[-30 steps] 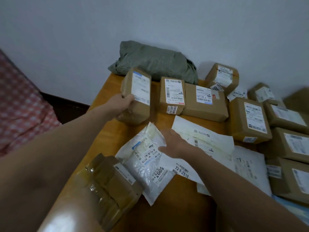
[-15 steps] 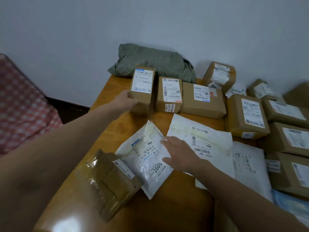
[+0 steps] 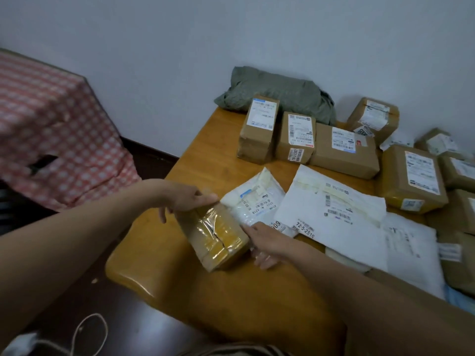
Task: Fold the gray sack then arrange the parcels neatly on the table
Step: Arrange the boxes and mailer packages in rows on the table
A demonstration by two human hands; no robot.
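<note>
- Gray sack (image 3: 277, 91): folded bundle at far edge of table (image 3: 205, 155), against wall (image 3: 180, 47).
- Taped brown parcel (image 3: 216, 235): near-left part of table, tilted, glossy clear tape across top, held between both hands.
- Left hand (image 3: 185, 197): clamped on far end of taped brown parcel, fingers curled over top edge.
- Right hand (image 3: 267, 242): fingers fairly straight, laid against right side of same parcel; lower fingers blurred.
- Row of three brown boxes (image 3: 297, 137): side by side just in front of sack, white barcode labels up, print too small to read.
- Small white mailer (image 3: 253, 199) and large white mailer (image 3: 331, 209): flat at table centre, edges meeting; "72-5-251" legible on large mailer's near label, last character unclear.
- More brown boxes (image 3: 411, 178): clustered at right, labelled.
- Table surface: glossy orange-brown wood, rounded near-left corner.
- Room: plain pale wall; red-and-white checked cloth (image 3: 51, 124) at left; dark floor (image 3: 144, 330) with pale cord (image 3: 87, 327) at near left.
</note>
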